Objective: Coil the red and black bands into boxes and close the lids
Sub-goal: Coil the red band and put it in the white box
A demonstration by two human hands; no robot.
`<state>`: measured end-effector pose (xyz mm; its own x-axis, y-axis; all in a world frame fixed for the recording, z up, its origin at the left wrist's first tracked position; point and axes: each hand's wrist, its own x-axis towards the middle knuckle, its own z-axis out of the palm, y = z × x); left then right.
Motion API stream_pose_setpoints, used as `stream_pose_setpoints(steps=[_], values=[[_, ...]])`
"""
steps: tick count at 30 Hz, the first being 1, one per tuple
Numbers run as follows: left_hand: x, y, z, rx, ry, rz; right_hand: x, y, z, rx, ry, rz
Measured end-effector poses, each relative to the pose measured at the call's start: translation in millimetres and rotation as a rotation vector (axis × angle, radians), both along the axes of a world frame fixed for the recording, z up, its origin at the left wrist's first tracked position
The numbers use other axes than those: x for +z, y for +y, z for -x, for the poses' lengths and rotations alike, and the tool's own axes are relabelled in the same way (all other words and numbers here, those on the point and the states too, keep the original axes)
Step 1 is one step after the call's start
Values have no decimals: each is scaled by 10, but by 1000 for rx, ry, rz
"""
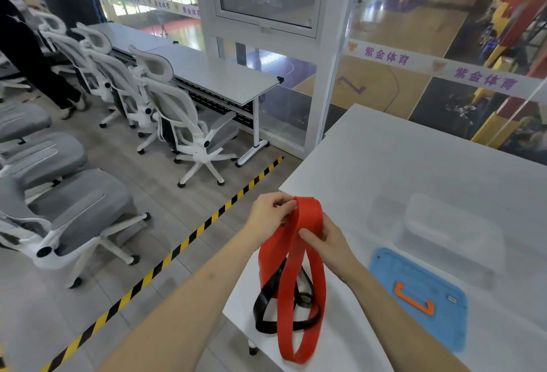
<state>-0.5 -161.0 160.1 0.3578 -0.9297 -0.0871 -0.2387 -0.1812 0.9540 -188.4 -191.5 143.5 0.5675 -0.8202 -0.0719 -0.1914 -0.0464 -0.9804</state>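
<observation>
A wide red band (302, 288) hangs in long loops above the left corner of the white table (414, 158). My left hand (270, 213) pinches its top fold. My right hand (324, 240) grips the band just below, thumb pressed on it. A black band (268, 309) lies loosely looped on the table under the red one, partly hidden by it. A clear plastic box (447, 235) stands open to the right. Its blue lid (423, 297) with an orange handle lies flat in front of it.
The table edge runs close to my left arm, with grey floor and yellow-black tape (183, 247) below. White office chairs (183, 126) and a long desk (225, 75) stand at the left. A person (26, 46) walks at the far left. Glass walls lie ahead.
</observation>
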Motion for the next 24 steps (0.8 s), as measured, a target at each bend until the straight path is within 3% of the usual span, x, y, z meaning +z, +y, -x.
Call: stream_pose_setpoints(steps=[5, 9, 12, 16, 24], values=[[-31, 6, -55, -110, -31, -24, -5, -21, -57, -67, 54, -7], [-353, 233, -86, 13, 4, -30, 65, -32, -84, -163, 65, 16], [-881, 529, -107, 103, 33, -228, 254, -103, -100, -203, 21, 47], [-1453, 808, -59, -51, -11, -467, 614, -158, -184, -197, -42, 101], [-1662, 842, 11, -149, -20, -447, 786, -181, -304, -208, -91, 133]])
